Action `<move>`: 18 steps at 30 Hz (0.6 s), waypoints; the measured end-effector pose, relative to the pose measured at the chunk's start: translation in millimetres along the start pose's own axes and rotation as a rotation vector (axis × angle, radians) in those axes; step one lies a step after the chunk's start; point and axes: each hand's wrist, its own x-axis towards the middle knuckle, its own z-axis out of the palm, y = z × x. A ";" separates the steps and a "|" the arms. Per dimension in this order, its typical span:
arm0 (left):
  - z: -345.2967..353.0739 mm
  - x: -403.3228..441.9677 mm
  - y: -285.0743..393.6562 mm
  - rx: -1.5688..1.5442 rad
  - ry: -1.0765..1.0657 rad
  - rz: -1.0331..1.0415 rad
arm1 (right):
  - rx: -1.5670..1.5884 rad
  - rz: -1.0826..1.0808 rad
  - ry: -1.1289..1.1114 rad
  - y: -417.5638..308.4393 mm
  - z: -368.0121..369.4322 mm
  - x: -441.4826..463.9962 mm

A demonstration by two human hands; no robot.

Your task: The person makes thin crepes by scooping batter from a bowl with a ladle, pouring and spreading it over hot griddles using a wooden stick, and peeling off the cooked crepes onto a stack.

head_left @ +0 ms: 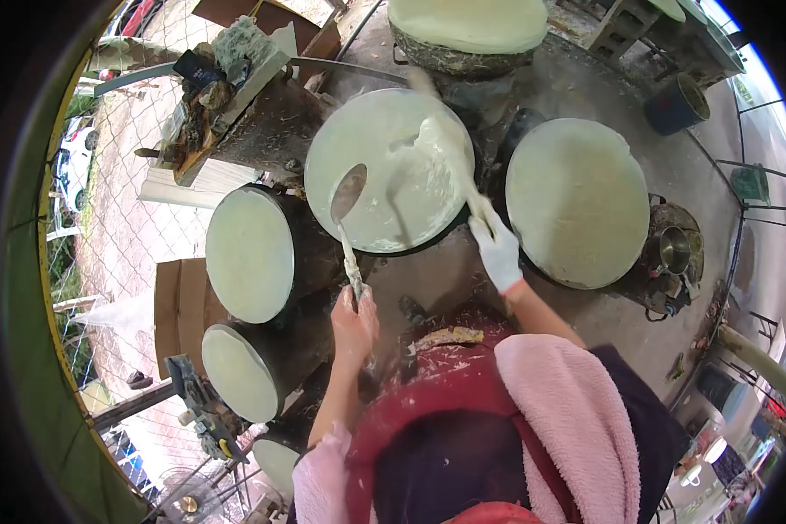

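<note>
So the big round plate in the middle [367, 122] is looking roughly partway done, with thick wet smears sitting unevenly on it, while the right-hand plate [576, 205] and the smaller left one [251, 253] are wearing pretty even pale layers. Over the middle plate's right side, the gloved right hand [498, 253] is gripping a pale-coated tool [468, 179] that's stretching away from its fingers, and the left hand [354, 327] is clenching the ladle [349, 192] by its messy handle, bowl hanging beyond the fingers over the near-left part.
</note>
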 end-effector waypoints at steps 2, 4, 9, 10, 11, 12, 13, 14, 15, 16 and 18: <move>5.7 5.4 1.5 0.013 -0.016 0.021 | 0.387 0.651 -0.074 23.3 -11.9 -50.0; 14.0 12.5 2.6 0.054 -0.028 0.036 | 0.582 0.898 -0.251 1.4 -20.5 -55.6; 29.7 47.7 4.8 0.110 -0.076 0.108 | 0.410 0.798 -0.224 -7.4 -38.1 2.3; 29.1 59.3 1.8 0.113 -0.086 0.125 | 0.408 0.833 -0.248 -3.6 -39.9 10.0; 28.2 70.9 1.8 0.116 -0.098 0.141 | 0.383 0.875 -0.322 -3.4 -41.4 8.2; 28.5 83.9 6.7 0.190 -0.096 0.171 | 0.358 0.915 -0.393 -15.9 -45.1 11.0; 29.4 100.8 10.1 0.152 -0.103 0.169 | 0.332 0.956 -0.463 -23.4 -46.7 11.2; 30.1 118.8 10.4 0.115 -0.112 0.162 | 0.357 0.899 -0.516 -23.0 -50.5 6.1; 32.2 137.0 10.6 0.077 -0.122 0.156 | 0.346 0.830 -0.472 -21.1 -53.6 -1.8; 35.0 155.4 12.4 0.087 -0.148 0.167 | 0.334 0.758 -0.426 -16.2 -54.6 -11.9; 38.4 191.4 15.3 0.114 -0.205 0.189 | 0.298 0.523 -0.236 22.4 -45.5 -42.7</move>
